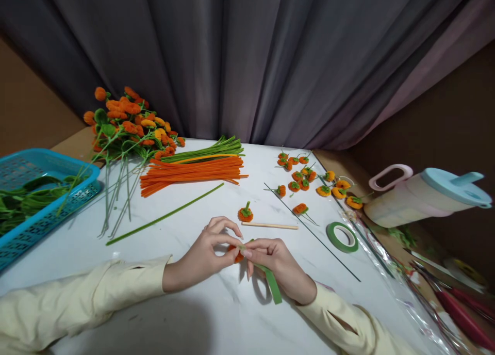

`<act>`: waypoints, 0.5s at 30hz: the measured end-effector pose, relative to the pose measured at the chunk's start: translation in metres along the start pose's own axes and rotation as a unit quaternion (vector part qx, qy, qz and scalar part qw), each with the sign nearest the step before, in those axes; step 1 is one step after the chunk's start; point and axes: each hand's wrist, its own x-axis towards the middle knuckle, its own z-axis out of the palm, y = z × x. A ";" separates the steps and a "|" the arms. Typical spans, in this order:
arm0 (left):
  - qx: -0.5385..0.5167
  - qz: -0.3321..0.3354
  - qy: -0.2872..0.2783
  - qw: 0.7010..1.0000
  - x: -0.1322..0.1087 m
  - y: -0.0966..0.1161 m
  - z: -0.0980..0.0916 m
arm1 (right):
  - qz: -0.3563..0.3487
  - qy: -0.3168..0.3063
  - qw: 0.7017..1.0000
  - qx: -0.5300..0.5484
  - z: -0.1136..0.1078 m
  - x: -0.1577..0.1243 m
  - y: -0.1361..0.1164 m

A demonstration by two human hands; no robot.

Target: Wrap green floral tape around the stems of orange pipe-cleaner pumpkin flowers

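Observation:
Between my two hands is a small orange pipe-cleaner flower (pixel 238 255), partly covered by fingers. My left hand (pixel 212 247) grips it at its side with thumb and fingers curled. Pinched in my right hand (pixel 273 259) is a strip of green floral tape (pixel 273 285), its loose end hanging below the palm and its other end at the flower's stem. Just beyond my hands sits another orange flower (pixel 245 214) with a green stem pointing up. Beside it lies a thin wooden stick (pixel 269 225).
A green tape roll (pixel 342 237) and a dark wire (pixel 313 232) lie right. Several small flower heads (pixel 303 183) sit behind them. Orange pipe cleaners (pixel 193 172), a flower bunch (pixel 131 120) and a blue basket (pixel 83 203) are left. A tumbler (pixel 415 200) and red-handled tool (pixel 464 313) are far right.

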 end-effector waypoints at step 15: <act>0.019 -0.032 0.043 0.998 0.005 -0.004 0.000 | 0.004 -0.021 1.000 -0.013 -0.004 0.002 0.010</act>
